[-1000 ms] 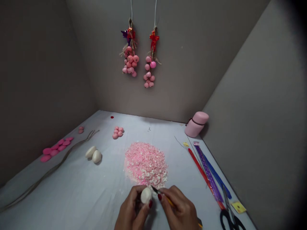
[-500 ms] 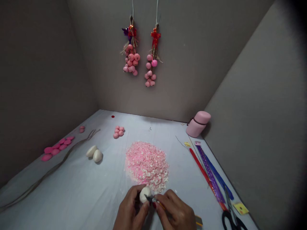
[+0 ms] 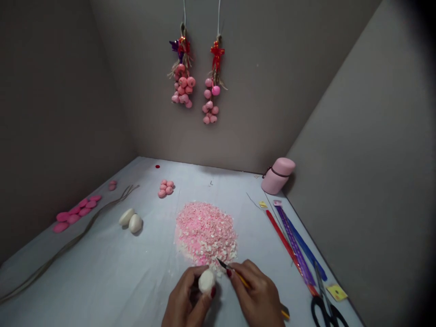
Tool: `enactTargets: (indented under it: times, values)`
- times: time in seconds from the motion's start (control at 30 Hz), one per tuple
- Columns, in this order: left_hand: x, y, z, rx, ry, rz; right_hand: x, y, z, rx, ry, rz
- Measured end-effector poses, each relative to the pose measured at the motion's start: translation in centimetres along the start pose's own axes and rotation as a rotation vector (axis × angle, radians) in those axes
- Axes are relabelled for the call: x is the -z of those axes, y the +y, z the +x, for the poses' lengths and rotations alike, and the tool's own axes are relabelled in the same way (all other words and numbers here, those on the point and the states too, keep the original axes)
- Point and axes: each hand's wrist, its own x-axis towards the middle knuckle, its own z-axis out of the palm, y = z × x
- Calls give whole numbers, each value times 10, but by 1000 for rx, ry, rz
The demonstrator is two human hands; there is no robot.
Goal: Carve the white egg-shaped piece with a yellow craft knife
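Observation:
My left hand (image 3: pixel 186 297) is closed around a small white rounded piece (image 3: pixel 206 281) with a facet-cut top, held between thumb and fingers. In my right hand (image 3: pixel 256 290) is a craft knife (image 3: pixel 244 280) with a slim yellow handle, gripped like a pen. Its dark blade points up and left, apart from the white piece, over the near edge of a heap of pink and white shavings (image 3: pixel 206 231). Both hands are at the bottom middle of the view, just in front of the heap.
White egg-shaped pieces (image 3: pixel 135 223), pink balls (image 3: pixel 165 187), flat pink pieces (image 3: pixel 74 219) and twine (image 3: pixel 73 243) lie left. On the right are black-handled scissors (image 3: pixel 325 304), red ribbon (image 3: pixel 282 236), purple ribbon (image 3: pixel 296 245) and a pink flask (image 3: pixel 278 175). Bead-like bunches (image 3: pixel 210 102) hang behind.
The knife blade has come off the white piece and moved up and right, away from it. My left hand still holds the piece. The whole view has shifted slightly.

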Motion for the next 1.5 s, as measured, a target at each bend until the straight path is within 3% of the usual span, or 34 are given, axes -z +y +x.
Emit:
enactTargets:
  times: [0.23,0.47,0.7,0.9,1.1,1.27,1.37,1.5]
  values:
    - [1,1,2,22,24,-112,-3,-5,-4,135,-93,153]
    - [2,3,2,37,-23,-163,-5,-7,-6,90,-115,143]
    - [1,8,1,75,-23,-224,-3,0,-1,-25,-13,129]
    - [-5,19,7,274,-28,-563,-9,1,0,-68,90,184]
    - [1,31,12,558,-5,-830,-11,-2,1,-85,49,199]
    - [7,25,16,540,36,-922,-8,-7,5,-190,63,199]
    - [12,18,20,534,37,-922,-7,-14,6,-169,110,179]
    - [22,21,23,485,130,-863,-9,-29,6,-127,121,145]
